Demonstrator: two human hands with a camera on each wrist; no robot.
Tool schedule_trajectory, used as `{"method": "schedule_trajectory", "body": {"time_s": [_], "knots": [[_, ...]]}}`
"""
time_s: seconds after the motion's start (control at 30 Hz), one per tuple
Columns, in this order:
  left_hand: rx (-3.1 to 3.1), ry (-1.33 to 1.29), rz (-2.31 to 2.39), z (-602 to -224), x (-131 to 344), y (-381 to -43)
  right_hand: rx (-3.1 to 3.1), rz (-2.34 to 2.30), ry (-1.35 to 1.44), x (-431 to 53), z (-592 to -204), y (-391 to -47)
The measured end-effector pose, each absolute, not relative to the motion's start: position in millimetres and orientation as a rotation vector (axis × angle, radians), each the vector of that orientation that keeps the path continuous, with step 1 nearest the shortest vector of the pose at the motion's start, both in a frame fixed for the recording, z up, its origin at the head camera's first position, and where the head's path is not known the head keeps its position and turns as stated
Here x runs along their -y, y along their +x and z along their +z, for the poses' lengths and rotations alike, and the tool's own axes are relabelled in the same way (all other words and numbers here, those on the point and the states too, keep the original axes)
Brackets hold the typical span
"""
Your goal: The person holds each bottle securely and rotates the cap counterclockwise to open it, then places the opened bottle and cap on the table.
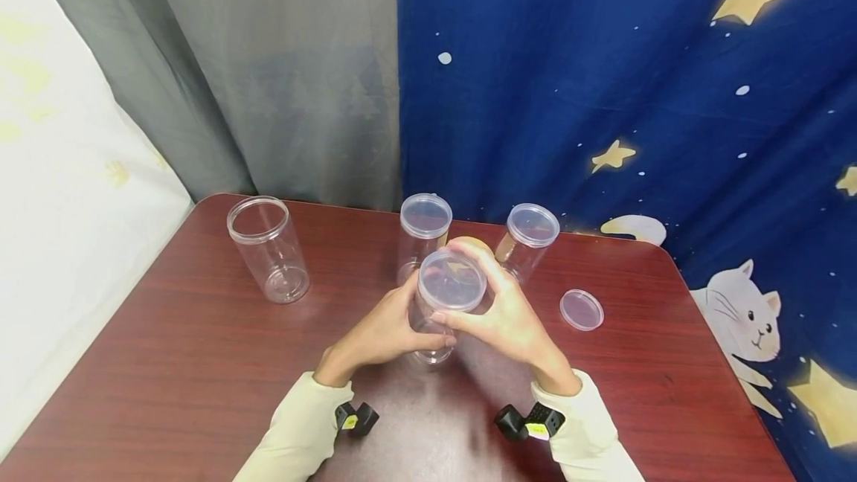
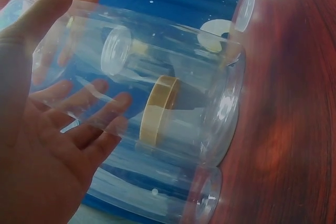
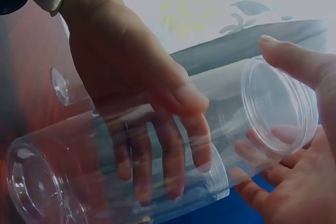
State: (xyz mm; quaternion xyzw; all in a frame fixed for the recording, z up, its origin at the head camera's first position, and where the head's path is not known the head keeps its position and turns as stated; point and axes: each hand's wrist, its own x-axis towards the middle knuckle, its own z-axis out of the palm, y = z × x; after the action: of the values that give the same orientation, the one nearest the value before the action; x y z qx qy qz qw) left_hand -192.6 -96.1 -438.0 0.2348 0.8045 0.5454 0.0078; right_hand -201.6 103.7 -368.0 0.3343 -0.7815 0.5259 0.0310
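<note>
A tall clear plastic jar [image 1: 431, 337] with a translucent lid [image 1: 452, 280] on top is at the front middle of the table, between both hands. My left hand [image 1: 384, 329] grips the jar's body, thumb in front and fingers around the far side. Higher up, my right hand [image 1: 509, 315] holds the lid's edge between thumb and fingers. Through the clear wall in the right wrist view, the left fingers [image 3: 173, 156] show behind the jar [image 3: 79, 166]. Behind the jar is a tan, ring-edged round piece [image 2: 159, 111], partly hidden by the right hand in the head view.
Two lidded clear jars stand behind, one in the middle [image 1: 426, 216] and one to its right [image 1: 533, 226]. An open jar [image 1: 271, 251] stands at the left. One loose clear lid [image 1: 582, 310] lies flat at the right on the red-brown table [image 1: 167, 363]. Curtains [image 1: 509, 95] hang behind.
</note>
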Motion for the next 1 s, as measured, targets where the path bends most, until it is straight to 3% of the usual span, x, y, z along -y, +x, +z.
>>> {"method": "schedule_trajectory", "body": {"time_s": [1.0], "knots": [[-2.479,0.768,1.678,-437.3,96.9,-190.9,2.376,1.664,1.383,-115.4,-364.6,-212.1]]}}
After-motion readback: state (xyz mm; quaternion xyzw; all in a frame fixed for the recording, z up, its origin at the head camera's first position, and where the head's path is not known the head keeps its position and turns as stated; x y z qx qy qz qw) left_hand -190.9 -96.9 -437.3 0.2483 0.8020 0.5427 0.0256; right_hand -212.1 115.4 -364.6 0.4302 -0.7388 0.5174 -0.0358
